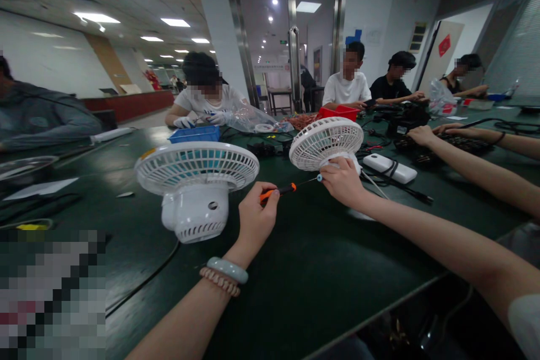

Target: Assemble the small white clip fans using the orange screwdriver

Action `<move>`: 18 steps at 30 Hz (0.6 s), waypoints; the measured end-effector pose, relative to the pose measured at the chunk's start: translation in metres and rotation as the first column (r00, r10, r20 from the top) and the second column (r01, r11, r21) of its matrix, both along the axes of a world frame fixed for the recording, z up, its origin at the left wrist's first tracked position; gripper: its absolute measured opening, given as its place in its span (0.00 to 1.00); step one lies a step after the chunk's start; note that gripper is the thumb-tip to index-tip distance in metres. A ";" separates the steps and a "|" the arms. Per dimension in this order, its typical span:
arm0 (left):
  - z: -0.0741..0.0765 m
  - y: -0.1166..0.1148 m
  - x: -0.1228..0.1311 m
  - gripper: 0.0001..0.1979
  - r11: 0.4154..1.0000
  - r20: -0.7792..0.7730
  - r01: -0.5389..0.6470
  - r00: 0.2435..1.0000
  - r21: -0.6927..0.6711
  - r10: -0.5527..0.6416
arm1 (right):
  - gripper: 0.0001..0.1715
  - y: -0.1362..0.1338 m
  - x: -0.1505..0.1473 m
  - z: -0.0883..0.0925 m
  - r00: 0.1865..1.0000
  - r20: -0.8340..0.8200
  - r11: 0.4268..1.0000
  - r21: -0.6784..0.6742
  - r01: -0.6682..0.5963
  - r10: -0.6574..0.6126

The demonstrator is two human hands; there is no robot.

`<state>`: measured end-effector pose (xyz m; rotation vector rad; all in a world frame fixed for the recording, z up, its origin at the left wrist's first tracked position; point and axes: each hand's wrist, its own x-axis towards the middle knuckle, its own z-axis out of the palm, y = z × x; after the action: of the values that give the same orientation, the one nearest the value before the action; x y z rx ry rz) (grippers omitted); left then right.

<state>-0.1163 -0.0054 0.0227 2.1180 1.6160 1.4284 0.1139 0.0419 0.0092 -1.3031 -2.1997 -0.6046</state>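
My left hand (258, 215) is closed around the orange and black handle of a screwdriver (287, 188). Its thin shaft points right, and the tip meets a small light-blue piece (319, 178) beside my right hand (343, 181). The fingers of that hand are bent around the back of a small white fan (327, 143), whose slatted grille faces up and away. Whether they also pinch the blue piece, I cannot tell. Left of my left hand, a second white fan (196, 202) rests on its motor housing, grille up, with blue blades partly showing through.
A white power strip (390, 169) with a black cable lies right of the held fan. Behind are a blue tray (194, 134) and a red bin (338, 112). A neighbour's arms (476, 163) reach in from the right. Several people sit around the green table (270, 304).
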 end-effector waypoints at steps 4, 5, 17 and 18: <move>-0.001 -0.001 0.001 0.09 1.000 0.005 0.022 1.000 -0.002 -0.022 | 0.10 0.001 0.000 -0.001 1.000 0.001 1.000 0.004 0.000 0.000; -0.001 -0.001 0.001 0.09 1.000 0.005 0.025 1.000 -0.003 -0.025 | 0.09 0.001 0.001 -0.001 1.000 0.001 1.000 0.008 -0.001 0.001; 0.002 0.010 -0.005 0.11 0.999 -0.037 0.015 0.999 -0.037 -0.016 | 0.10 0.003 0.000 -0.003 1.000 -0.022 1.000 0.019 -0.010 0.011; 0.002 0.011 -0.005 0.11 0.999 -0.044 0.017 0.999 -0.037 -0.018 | 0.10 0.003 0.001 -0.002 1.000 -0.022 1.000 0.016 -0.010 0.011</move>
<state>-0.1211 0.0054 0.0249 2.1531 1.6223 1.3447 0.1144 0.0446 0.0067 -1.2834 -2.1778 -0.5995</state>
